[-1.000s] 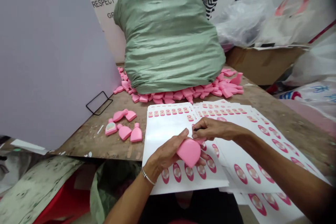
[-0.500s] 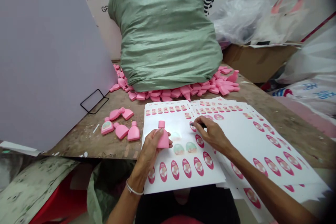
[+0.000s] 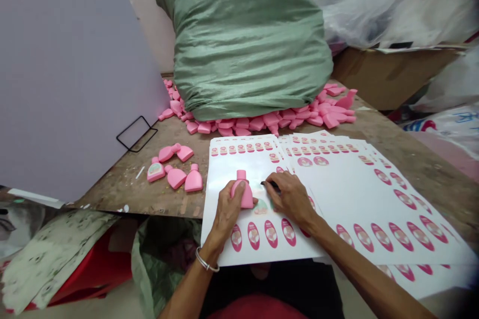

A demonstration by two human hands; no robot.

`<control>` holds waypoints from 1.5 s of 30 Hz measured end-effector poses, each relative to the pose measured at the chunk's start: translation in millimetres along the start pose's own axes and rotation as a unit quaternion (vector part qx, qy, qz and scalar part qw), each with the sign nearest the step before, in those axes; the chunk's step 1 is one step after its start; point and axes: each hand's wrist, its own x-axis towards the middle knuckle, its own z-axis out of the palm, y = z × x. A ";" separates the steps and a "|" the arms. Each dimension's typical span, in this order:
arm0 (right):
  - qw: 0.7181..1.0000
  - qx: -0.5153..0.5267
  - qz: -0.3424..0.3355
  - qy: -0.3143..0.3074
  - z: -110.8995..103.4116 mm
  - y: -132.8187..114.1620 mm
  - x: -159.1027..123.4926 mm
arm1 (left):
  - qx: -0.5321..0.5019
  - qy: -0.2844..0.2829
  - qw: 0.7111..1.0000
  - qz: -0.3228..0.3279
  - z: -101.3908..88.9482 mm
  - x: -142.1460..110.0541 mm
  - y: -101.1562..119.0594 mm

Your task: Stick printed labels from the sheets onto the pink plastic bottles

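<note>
My left hand (image 3: pixel 229 204) is closed round a small pink toy bottle (image 3: pixel 246 196), held upright with its cap up over a white sticker sheet (image 3: pixel 228 184). My right hand (image 3: pixel 294 197) is closed on a small black tool (image 3: pixel 275 186) that looks like tweezers; the fingers hide most of it. Its tip points left, above the sheet, a short way from the bottle. A green half-round sticker (image 3: pixel 261 207) lies on the sheet just below the bottle. Pink oval stickers (image 3: pixel 271 234) run along the sheet's near edge.
More sticker sheets (image 3: pixel 344 187) overlap on the right. Several pink bottles (image 3: pixel 193 179) lie at left, one bearing a green sticker (image 3: pixel 155 169). A large green sack (image 3: pixel 247 45) stands behind on a pile of pink bottles (image 3: pixel 333 112). A black wire frame (image 3: pixel 136 133) leans by a pale panel (image 3: pixel 75 70).
My right hand, with the black tool, has moved from a pink oval sticker towards the green stickers near the bottle. The left hand keeps hold of the bottle. The camera view has shifted slightly.
</note>
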 end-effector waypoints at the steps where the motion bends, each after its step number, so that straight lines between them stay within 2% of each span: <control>1: 1.000 0.006 0.004 0.001 1.0 0.6 -0.4 | 0.001 0.000 1.000 0.000 -0.1 0.4 -0.7; 21: 0.999 -0.001 0.050 -0.016 2.5 -2.5 2.8 | 0.007 0.003 1.000 -0.010 1.0 -1.0 4.3; 27: 0.998 -0.013 0.062 -0.027 2.8 -6.1 7.5 | 0.016 -0.015 1.000 -0.003 -1.4 -0.2 2.8; 31: 0.997 -0.017 0.071 0.001 5.1 -6.7 10.3 | 0.011 -0.011 1.000 0.001 -1.6 -0.1 0.6; 36: 0.996 0.049 0.012 0.077 0.5 -8.7 7.7 | -0.041 0.018 0.999 -0.008 -0.7 0.6 -2.3; 39: 0.980 0.162 0.086 0.071 -11.5 -12.8 8.0 | -0.107 0.022 0.994 -0.007 -1.8 0.2 -2.7; 42: 0.942 0.279 0.183 0.036 -24.1 -20.1 11.5 | -0.184 0.027 0.982 -0.015 -2.0 -1.6 -2.5; 45: 0.918 0.339 0.205 -0.023 -29.6 -31.0 14.6 | -0.250 0.045 0.967 -0.031 0.7 -4.0 -0.8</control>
